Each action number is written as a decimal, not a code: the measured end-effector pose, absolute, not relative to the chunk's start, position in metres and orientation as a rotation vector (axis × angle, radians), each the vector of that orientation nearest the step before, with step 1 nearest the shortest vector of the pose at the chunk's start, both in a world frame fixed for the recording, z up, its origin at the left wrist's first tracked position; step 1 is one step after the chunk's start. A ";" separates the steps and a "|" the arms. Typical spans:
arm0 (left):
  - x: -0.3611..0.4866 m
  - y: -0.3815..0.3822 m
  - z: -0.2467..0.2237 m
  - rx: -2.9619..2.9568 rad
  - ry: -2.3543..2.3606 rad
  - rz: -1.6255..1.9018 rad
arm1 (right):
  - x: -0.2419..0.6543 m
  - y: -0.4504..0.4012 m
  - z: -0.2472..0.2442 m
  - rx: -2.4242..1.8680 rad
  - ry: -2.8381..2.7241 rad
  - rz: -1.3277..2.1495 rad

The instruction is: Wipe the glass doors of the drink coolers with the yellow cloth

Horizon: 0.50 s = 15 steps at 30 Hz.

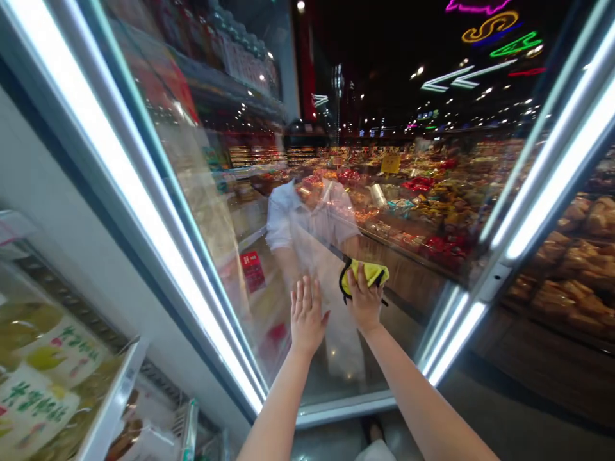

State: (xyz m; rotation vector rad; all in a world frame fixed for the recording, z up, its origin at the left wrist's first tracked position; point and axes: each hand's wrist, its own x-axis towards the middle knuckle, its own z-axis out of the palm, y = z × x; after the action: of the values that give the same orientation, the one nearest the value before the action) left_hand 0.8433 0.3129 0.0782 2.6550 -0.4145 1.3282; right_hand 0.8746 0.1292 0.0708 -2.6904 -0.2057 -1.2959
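Observation:
A tall glass door [336,358] with bright light strips along its sides stands in front of me. My left hand [307,317] lies flat against the glass, fingers stretched and pointing up, with nothing in it. Beside it on the right, my right hand [364,301] presses a yellow cloth with black edging [375,274] onto the pane. The cloth is bunched under my fingers, and part of it is hidden by them. A faint reflection of a person in a light shirt shows in the glass behind both hands.
Shelves with packaged goods [57,365] stand close on the left, beside the lit door frame [144,211]. Brown wrapped packages [571,275] fill a display at the right. A foot shows below the door's bottom rail [346,410]. Neon signs and shop displays appear in the glass.

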 end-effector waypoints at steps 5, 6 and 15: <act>0.853 0.294 0.086 2.664 -0.518 1.263 | 0.872 0.114 0.030 -2.750 -0.490 -1.186; 0.855 0.294 0.086 2.668 -0.516 1.263 | 0.872 0.104 0.023 -2.759 -0.460 -1.162; 0.861 0.284 0.077 2.548 -0.483 1.335 | 0.896 0.094 0.024 -2.603 0.022 -1.123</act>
State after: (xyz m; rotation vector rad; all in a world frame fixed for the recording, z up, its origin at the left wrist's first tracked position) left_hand 0.8614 0.2842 0.0769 2.5483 -0.4830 1.3348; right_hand 0.8957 0.0941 0.0236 -2.6032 0.0215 -1.1234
